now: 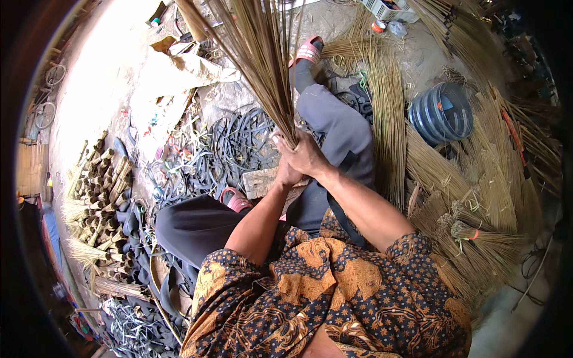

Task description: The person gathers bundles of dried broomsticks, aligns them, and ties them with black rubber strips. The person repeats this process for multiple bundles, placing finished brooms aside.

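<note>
A bundle of thin brown broom sticks [256, 53] fans upward from my hands. My right hand [305, 156] is wrapped around the base of the bundle. My left hand [286, 174] sits just under it, closed on the same base, partly hidden by the right hand. A small wooden block [260, 182] lies below the hands, between my legs in dark trousers. My feet wear pink sandals [308, 50].
Black rubber strips [239, 146] lie in a heap left of the hands. Tied broom bundles [477, 238] and loose sticks [388, 119] fill the right side. A blue ribbed container [440, 112] stands beyond them. Short cut stick stubs [98, 191] pile at the left.
</note>
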Available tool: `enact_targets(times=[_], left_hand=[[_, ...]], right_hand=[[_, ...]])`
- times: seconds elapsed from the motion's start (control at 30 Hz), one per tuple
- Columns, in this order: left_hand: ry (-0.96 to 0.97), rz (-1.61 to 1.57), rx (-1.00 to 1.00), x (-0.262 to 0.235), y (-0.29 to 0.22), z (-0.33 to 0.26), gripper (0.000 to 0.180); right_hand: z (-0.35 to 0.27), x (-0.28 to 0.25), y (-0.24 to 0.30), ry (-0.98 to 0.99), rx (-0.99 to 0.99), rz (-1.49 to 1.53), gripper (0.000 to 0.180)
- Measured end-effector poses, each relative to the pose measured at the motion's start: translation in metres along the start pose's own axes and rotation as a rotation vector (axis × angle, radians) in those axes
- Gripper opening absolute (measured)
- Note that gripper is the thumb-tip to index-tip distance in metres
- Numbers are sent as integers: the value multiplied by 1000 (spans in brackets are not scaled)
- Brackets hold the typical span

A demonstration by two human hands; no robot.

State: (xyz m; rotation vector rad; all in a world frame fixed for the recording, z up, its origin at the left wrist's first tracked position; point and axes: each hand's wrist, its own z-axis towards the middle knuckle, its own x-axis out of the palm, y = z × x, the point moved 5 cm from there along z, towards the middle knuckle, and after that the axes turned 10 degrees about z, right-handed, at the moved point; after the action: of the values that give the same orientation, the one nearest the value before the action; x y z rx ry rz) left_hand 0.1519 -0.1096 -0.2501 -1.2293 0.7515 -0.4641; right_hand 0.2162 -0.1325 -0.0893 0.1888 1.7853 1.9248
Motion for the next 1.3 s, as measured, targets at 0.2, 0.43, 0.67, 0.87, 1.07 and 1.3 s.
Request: enact_targets(times=[0.2, 0.43, 0.67, 0.87, 1.07, 1.3], left_hand=[[15, 170, -47, 1, 7, -13, 46], [186, 204, -384, -13, -43, -18, 36], [590, -328, -371, -12, -115, -3, 15], [221, 30, -432, -31, -145, -11, 16], [403, -298, -648, -41, -150, -21, 22], [324, -136, -657, -52, -135, -32, 24]], right_hand=[[-9, 0, -19, 8, -43, 54, 25], [42, -65, 12, -300, 136, 522, 29], [9, -53, 35, 72, 298, 927, 40], [6, -38, 20, -177, 342, 816, 22], [8, -15, 26, -10, 492, 1154, 25], [8, -4, 22, -31, 486, 1183, 29]])
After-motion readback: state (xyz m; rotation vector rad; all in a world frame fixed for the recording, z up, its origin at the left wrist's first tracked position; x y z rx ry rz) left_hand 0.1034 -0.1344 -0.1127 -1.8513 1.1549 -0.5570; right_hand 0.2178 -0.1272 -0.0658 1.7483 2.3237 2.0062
